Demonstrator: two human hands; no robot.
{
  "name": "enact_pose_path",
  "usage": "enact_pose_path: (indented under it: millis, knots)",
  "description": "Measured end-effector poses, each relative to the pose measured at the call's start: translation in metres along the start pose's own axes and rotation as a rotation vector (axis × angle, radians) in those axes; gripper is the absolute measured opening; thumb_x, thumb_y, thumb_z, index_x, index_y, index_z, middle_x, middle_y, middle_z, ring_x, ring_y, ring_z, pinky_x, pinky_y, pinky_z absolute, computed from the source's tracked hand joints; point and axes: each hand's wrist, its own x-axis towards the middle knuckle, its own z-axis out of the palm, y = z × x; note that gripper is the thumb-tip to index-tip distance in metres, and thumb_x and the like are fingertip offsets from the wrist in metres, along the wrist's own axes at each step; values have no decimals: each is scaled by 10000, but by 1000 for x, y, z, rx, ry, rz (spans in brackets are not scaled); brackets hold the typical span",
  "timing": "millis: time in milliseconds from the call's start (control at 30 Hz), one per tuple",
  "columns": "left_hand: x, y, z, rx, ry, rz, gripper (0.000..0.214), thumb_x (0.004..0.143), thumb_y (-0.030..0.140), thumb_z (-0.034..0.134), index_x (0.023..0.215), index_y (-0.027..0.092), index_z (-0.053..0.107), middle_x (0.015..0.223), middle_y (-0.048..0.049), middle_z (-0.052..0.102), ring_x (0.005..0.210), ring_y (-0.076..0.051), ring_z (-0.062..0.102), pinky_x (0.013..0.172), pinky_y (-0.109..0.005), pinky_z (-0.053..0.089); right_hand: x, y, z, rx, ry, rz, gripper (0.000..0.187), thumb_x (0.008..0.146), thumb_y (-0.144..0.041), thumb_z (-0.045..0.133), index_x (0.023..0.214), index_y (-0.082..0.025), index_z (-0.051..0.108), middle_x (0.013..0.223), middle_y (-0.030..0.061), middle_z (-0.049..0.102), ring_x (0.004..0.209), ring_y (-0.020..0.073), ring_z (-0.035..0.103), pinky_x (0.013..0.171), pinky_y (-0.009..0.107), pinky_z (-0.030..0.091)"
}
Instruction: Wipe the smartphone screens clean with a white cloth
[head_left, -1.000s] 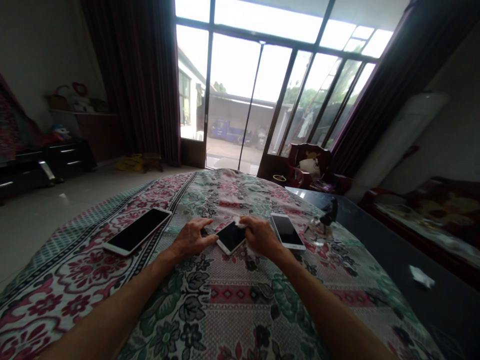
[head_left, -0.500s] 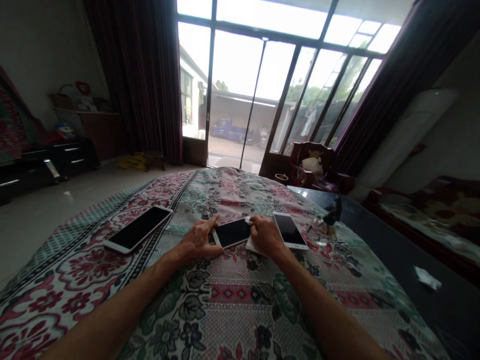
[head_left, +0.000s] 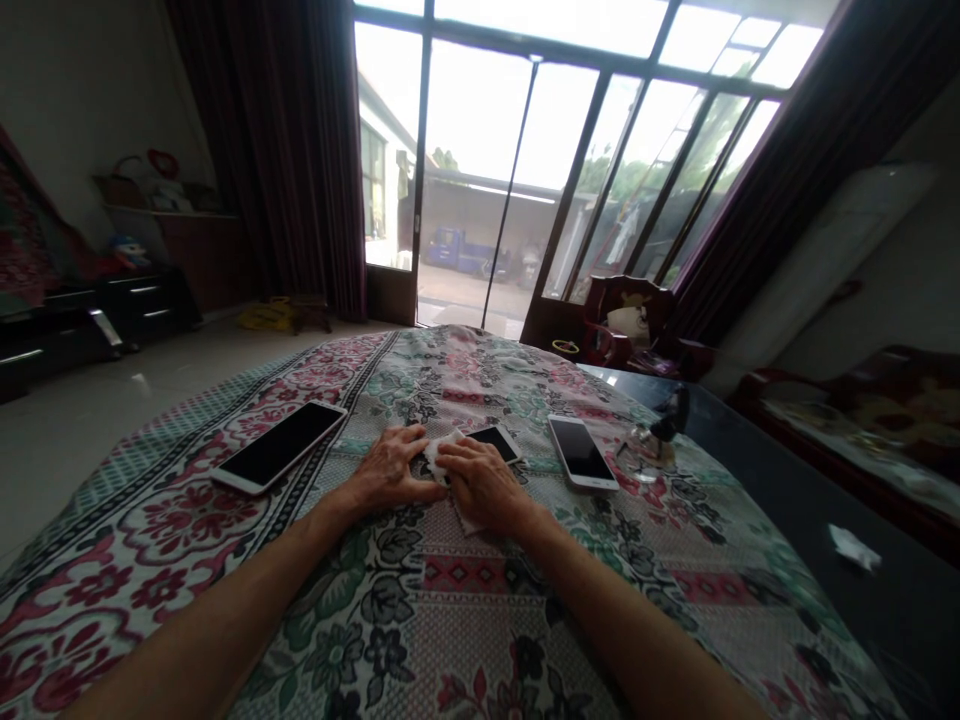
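Both my hands are together at the middle of a floral patchwork bedspread (head_left: 442, 600). My left hand (head_left: 386, 470) presses on the left end of a smartphone (head_left: 491, 443), which lies face up and is mostly hidden. My right hand (head_left: 480, 485) lies over a white cloth (head_left: 442, 450) spread across the phone's near part. To the left, a large black-screened smartphone (head_left: 279, 447) with a white frame lies apart from my hands. Another white-framed smartphone (head_left: 582, 453) lies just beyond my right hand, untouched.
A small glass object with a black figure (head_left: 660, 440) stands by the bedspread's right edge. Beside it is a dark glass tabletop (head_left: 750, 480) holding a crumpled white tissue (head_left: 851, 547). A tiled floor lies to the left, and glass doors stand ahead.
The middle phone has turned and shifted farther away. The white cloth now covers its near part, and my right hand has moved left over it. The camera view has tilted slightly.
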Motion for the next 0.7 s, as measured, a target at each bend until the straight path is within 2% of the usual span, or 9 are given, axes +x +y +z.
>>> enact_pose_path:
  millis: [233,333,433,567,633,700]
  knots:
    - [0,5,1,-11,24,-40,629,638,569,734,1155,215,682,1353,-110,605,1267,-391,496,1095,-520,389,-9,40,-22,-137,10,285,395,874,-99,445,1125,-231,720,1288,24,661,1197,206,551,1084,359,365]
    - [1,5,1,-22,15,-48,707,620,617,743,1190,207,659,1371,-119,595,1278,-402,483,1091,-540,385,-14,41,-23,-172,25,337,381,886,-125,445,1146,-219,707,1317,45,640,1224,230,529,1081,383,366]
    - [1,6,1,-9,2,-50,740,623,635,747,1218,209,643,1389,-116,584,1290,-390,478,1096,-532,372,-15,19,-19,-153,21,265,336,931,-181,430,1137,-202,694,1301,68,639,1230,246,507,1060,403,372]
    - [0,10,-1,20,-28,-82,703,671,595,714,1239,187,639,1422,-129,559,1327,-375,458,1118,-498,348,-11,-15,-11,-84,-31,76,257,926,-195,458,1028,-213,693,1220,52,665,1157,221,532,1008,369,398]
    - [0,12,-2,24,-33,-85,686,683,585,698,1234,182,642,1423,-131,559,1329,-369,461,1121,-487,349,-10,-18,-9,-65,-43,37,244,900,-178,480,998,-226,698,1211,33,673,1149,212,540,999,358,402]
    - [1,14,-4,28,-41,-83,679,671,568,704,1226,181,644,1422,-129,561,1328,-370,465,1118,-484,355,-9,-10,-12,-65,-50,54,265,877,-158,490,997,-239,712,1210,19,680,1156,206,545,1017,351,393]
